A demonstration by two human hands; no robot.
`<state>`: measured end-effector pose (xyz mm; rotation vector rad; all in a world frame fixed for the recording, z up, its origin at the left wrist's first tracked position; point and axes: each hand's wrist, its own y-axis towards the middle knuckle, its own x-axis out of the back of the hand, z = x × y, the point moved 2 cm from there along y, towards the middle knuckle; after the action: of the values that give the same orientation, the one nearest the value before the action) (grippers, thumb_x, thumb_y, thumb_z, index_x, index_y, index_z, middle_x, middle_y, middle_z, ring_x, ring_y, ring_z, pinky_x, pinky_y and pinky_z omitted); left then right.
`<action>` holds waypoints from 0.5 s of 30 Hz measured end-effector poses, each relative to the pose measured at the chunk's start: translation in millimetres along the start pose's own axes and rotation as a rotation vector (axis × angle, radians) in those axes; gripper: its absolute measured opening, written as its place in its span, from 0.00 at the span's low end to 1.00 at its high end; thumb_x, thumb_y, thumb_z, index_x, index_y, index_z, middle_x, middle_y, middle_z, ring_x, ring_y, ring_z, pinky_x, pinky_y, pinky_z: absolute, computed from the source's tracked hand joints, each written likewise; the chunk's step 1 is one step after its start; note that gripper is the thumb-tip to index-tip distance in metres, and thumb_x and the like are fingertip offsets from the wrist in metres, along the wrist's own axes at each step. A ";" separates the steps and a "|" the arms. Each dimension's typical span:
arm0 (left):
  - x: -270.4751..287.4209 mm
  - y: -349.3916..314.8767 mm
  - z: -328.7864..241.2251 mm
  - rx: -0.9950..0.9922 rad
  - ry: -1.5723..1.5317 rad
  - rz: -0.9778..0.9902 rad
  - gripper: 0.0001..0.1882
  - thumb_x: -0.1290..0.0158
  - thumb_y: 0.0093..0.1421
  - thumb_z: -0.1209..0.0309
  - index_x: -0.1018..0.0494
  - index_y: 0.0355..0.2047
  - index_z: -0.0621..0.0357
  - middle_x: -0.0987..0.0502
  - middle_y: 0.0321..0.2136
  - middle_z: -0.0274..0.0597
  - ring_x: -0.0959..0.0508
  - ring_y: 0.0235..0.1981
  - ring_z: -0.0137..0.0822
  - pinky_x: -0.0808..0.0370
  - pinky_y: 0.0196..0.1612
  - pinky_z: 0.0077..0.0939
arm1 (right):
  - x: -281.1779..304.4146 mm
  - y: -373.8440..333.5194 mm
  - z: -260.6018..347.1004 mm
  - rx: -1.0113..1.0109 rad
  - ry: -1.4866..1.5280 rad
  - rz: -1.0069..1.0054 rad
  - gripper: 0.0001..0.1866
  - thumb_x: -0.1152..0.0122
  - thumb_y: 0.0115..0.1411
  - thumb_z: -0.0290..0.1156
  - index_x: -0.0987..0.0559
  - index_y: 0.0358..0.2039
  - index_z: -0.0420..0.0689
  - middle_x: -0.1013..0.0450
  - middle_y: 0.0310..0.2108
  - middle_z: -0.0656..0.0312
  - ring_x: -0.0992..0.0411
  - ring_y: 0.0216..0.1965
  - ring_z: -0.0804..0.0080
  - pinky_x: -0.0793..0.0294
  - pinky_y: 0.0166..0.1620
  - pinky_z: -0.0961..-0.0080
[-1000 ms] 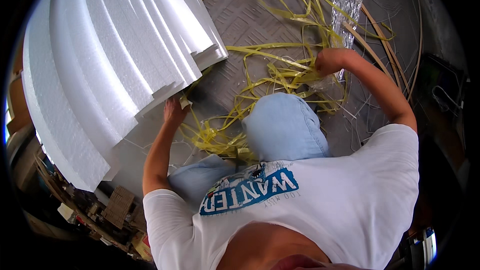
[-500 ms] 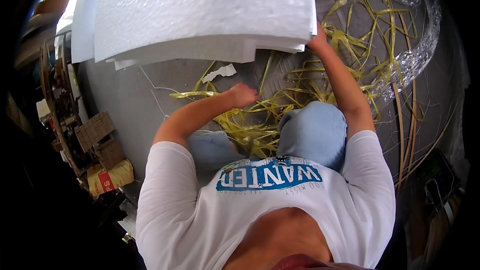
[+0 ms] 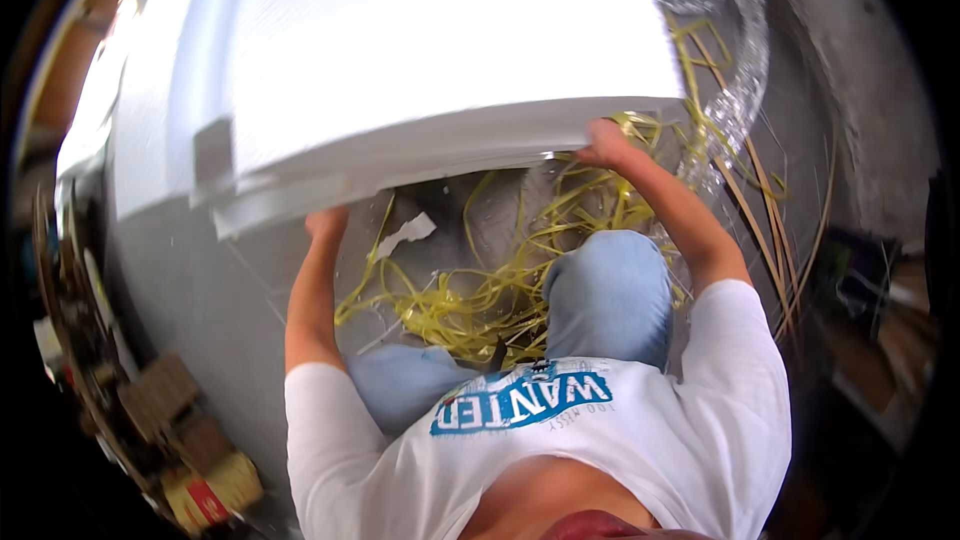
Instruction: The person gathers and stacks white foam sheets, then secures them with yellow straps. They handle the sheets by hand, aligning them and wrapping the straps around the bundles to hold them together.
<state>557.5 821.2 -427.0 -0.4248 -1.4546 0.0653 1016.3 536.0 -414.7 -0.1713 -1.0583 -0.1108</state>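
Note:
A stack of large white foam sheets (image 3: 450, 35) fills the upper part of the view, its layers slightly out of line along the near edge. My right hand (image 3: 603, 144) is closed on that edge towards its right end. Farther left, my left hand (image 3: 327, 223) grips the same near edge from below, its fingertips hidden by the sheets. Tangled yellow plastic strapping (image 3: 470, 305) lies on the floor between my arms and around my knees. Beside my left forearm is a torn white scrap (image 3: 405, 234).
Crumpled clear plastic wrap (image 3: 735, 105) and thin wooden strips (image 3: 755, 210) lie to the right, near a grey wall (image 3: 850, 60). On the left are a cluttered rack (image 3: 65, 310), brown cardboard pieces (image 3: 165, 400) and a yellow bag with a red patch (image 3: 215, 493).
My left hand has moved from above the strapping to the sheets' near edge, left of centre. The stack has come nearer and lower in view, with my right hand still at its edge.

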 end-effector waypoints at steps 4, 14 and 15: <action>-8.6 15.6 -20.0 -0.329 0.147 0.039 0.27 0.46 0.55 0.61 0.35 0.52 0.62 0.24 0.42 0.59 0.25 0.46 0.57 0.28 0.51 0.46 | 29.4 76.5 -20.8 -0.163 -0.111 -0.425 0.16 0.46 0.51 0.31 0.24 0.43 0.47 0.28 0.43 0.56 0.30 0.45 0.55 0.29 0.45 0.61; -28.1 20.8 26.7 -0.259 0.319 0.013 0.15 0.52 0.58 0.59 0.20 0.37 0.50 0.20 0.37 0.48 0.22 0.42 0.53 0.26 0.46 0.47 | -19.4 134.9 -63.1 -0.136 -0.440 -0.311 0.18 0.54 0.61 0.33 0.28 0.51 0.47 0.32 0.54 0.57 0.40 0.59 0.51 0.46 0.61 0.45; -8.5 5.4 7.0 -0.121 0.332 0.208 0.14 0.52 0.57 0.60 0.20 0.37 0.50 0.20 0.36 0.48 0.21 0.42 0.52 0.25 0.45 0.46 | -28.3 131.6 -70.2 -0.173 -0.441 -0.225 0.17 0.55 0.61 0.33 0.27 0.49 0.47 0.31 0.52 0.57 0.39 0.59 0.51 0.46 0.61 0.44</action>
<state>550.7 825.4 -436.4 -0.6536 -1.0874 0.0695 1085.4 651.8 -484.4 -0.2392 -1.5073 -0.3818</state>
